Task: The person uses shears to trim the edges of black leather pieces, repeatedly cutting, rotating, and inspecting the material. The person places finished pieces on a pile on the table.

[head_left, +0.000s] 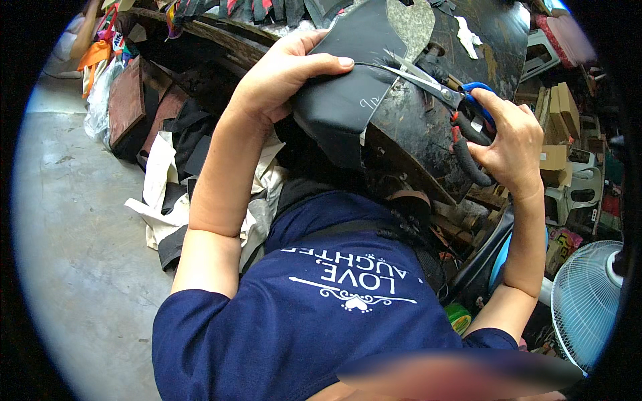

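Observation:
My left hand (281,77) grips a black, leather-like sheet (348,110) by its left side, thumb on top and the other fingers partly hidden. The sheet has a pale handwritten mark and a light-coloured cut edge. In my right hand (511,137) is a pair of scissors (441,93) with blue, black and red handles. Their blades are parted and lie at the sheet's right edge, near a thin dark line and some loose black fibres. Whether the blades touch the sheet I cannot tell.
A dark worktable (491,63) lies beyond, with a speckled grey piece (411,27) and a white scrap (468,37). Black and white fabric scraps (160,177) heap at left above the grey floor (87,247). At lower right stands a fan (585,307); cardboard boxes (565,110) are behind.

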